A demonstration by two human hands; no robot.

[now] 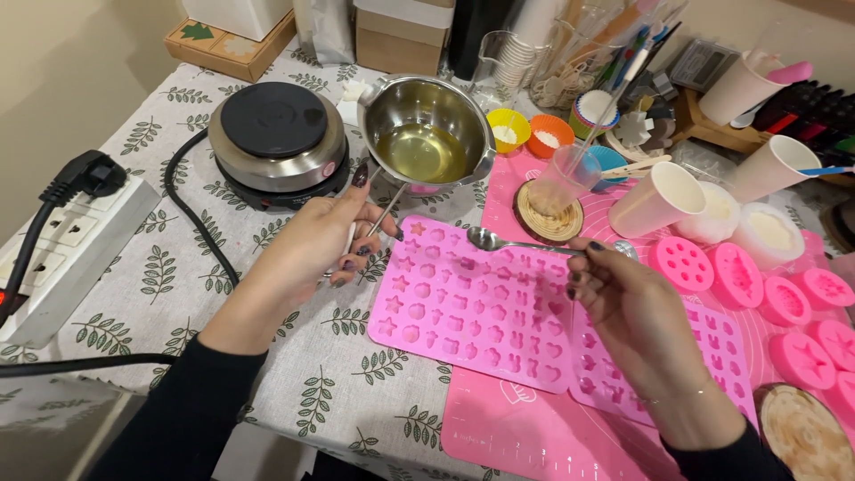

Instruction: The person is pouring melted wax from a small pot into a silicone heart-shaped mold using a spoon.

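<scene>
Holding a steel melting pot [426, 132] by its handle, my left hand [331, 239] has its fingers closed around the grip; yellowish liquid fills the pot's bottom, raised just beside a black electric hot plate [276, 134]. My right hand [623, 303] pinches a metal spoon [512, 242], bowl poised over the upper edge of a pink silicone mould tray [463, 307]. Round pink moulds [739, 276] and paper cups [663, 198] stand to the right on a pink mat [534, 428].
</scene>
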